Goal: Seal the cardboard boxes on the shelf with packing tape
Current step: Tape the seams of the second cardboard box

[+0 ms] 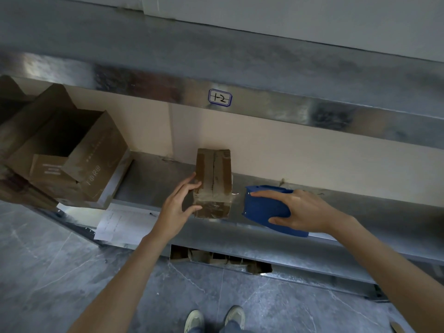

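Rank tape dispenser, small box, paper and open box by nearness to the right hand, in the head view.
1. Tape dispenser: in the right hand.
2. Small box: just left.
3. Paper: farther left, shelf edge.
4. Open box: far left.

On the front edge of the upper shelf [312,114], above and beyond my left grip [177,207] and right grip [300,210], a blue-bordered white sticker [219,97] reads "1-2" in handwriting. Far left of my left grip, the open cardboard box [72,162] carries white printing, too blurred to read. Just left of that grip, a paper sheet [120,223] bears faint, illegible lines. The small box [216,169] it holds has an unreadable dark mark.
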{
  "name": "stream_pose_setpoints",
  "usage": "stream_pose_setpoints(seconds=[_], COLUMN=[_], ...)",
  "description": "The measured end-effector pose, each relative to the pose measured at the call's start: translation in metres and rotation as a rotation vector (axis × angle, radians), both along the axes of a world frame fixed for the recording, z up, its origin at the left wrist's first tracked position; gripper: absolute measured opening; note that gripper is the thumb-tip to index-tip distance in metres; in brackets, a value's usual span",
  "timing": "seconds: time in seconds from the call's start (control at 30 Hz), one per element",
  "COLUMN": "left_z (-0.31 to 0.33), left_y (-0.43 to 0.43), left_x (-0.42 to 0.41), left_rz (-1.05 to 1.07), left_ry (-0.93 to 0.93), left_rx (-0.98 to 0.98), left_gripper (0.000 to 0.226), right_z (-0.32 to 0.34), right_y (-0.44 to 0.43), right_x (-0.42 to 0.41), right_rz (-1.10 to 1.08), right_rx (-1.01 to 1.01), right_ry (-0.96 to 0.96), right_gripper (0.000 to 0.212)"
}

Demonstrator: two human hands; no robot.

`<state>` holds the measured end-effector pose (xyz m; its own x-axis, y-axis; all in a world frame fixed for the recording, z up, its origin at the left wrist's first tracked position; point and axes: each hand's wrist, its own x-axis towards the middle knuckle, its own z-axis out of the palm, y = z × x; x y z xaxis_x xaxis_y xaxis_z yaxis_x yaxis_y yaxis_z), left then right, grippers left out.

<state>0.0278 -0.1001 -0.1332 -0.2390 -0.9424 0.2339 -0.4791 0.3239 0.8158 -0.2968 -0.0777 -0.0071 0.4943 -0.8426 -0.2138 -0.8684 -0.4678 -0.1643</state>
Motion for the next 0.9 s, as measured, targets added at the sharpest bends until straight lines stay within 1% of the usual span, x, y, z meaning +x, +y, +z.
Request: stream_pose_setpoints(seconds=[0.17, 0.47, 0.6, 0.77, 0.83, 0.9], left_z=[-0.001, 0.000, -0.001, 0.000, 0.000, -0.001], left_y=[0.000, -0.001, -0.001, 0.002, 0.002, 0.003], left_x=[0.000, 0.000, -0.001, -0.004, -0.004, -0.005], left_rz=[-0.009, -0.025, -0.020, -0.011, -0.003, 0.009], left_ry=[0.028, 0.054, 0.047, 0.023, 0.015, 0.002], left_rx=[0.014, 0.003, 0.011, 0.007, 0.007, 0.001], left_gripper=[0.062, 0.062, 0.062, 0.062, 0.061, 0.061], right_z=[-0.010, -0.038, -0.050, -0.065, -0.071, -0.078], right_y=[-0.004, 0.017, 0.016, -0.003, -0.010, -0.016], right_x=[0.015, 0.056, 0.062, 0.059, 0.051, 0.041], right_rz=[-0.029, -0.136, -0.176, -0.274, -0.358, -0.456], right_rx=[-0.007, -0.208, -0.308, -0.189, -0.159, -0.097], right_ry=[0.033, 0.110, 0.092, 0.112, 0.064, -0.029], right_gripper=[0.068, 0.066, 0.071, 0.066, 0.068, 0.070])
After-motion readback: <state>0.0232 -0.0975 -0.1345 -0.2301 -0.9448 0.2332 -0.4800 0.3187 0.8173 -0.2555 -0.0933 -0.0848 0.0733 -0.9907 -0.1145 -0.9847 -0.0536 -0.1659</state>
